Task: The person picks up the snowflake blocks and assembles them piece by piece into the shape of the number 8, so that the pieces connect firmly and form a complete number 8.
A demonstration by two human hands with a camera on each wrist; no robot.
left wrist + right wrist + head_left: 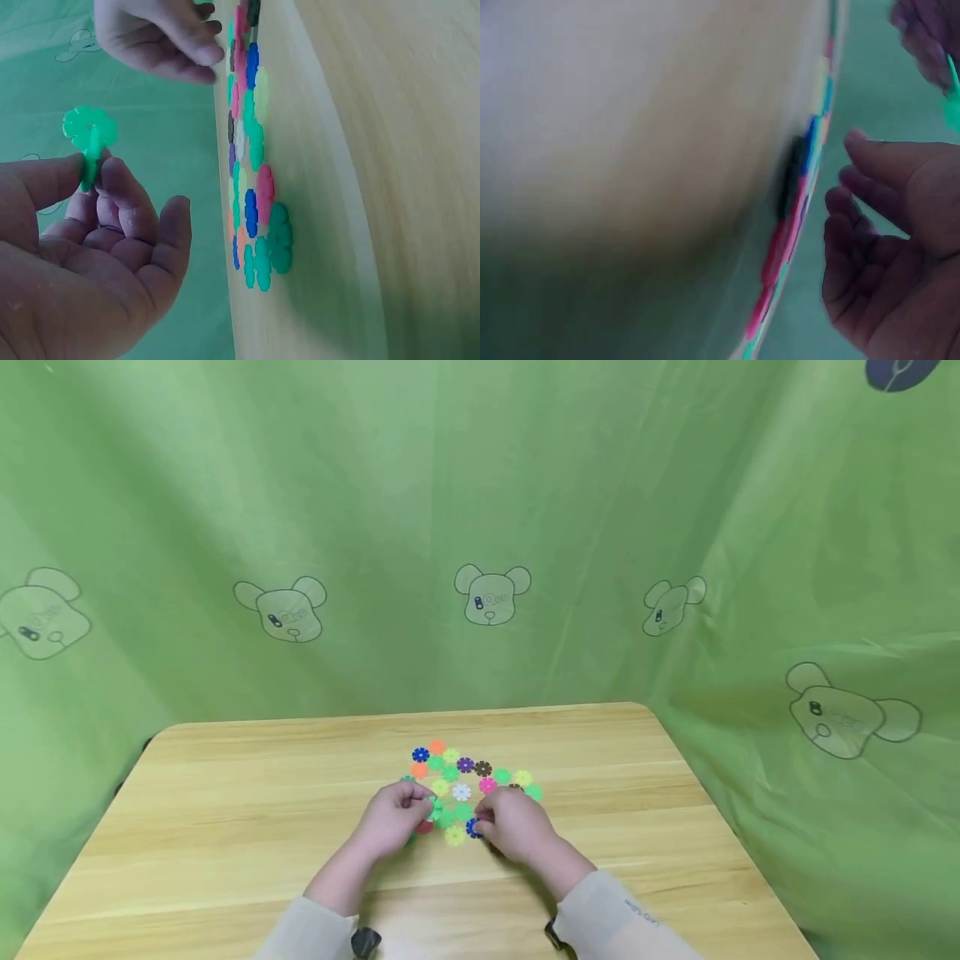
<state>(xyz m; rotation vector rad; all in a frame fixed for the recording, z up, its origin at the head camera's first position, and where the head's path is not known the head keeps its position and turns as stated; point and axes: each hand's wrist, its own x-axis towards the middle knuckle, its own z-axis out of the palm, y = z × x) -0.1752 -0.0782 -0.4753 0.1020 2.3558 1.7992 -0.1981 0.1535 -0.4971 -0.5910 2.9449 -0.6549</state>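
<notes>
Between thumb and forefinger my left hand [392,820] pinches a green plastic snowflake disc piece [90,129]. It looks like two discs slotted together, one facing the camera and one edge-on. My right hand [892,251] holds nothing, its fingers loosely bent above the tabletop. In the head view its fingertips overlap a dark blue disc [472,828]. Many more flat notched discs lie spread on the table beneath both hands, among them a white disc [461,792], a yellow disc [455,836] and a pink disc [487,785]. Some are hidden behind the hands.
The discs lie on a light wood-grain table [247,827], towards its middle. Orange, purple [465,765] and brown discs [483,768] make up the far part of the spread. A green curtain [390,527] with bear-head prints hangs behind and beside the table.
</notes>
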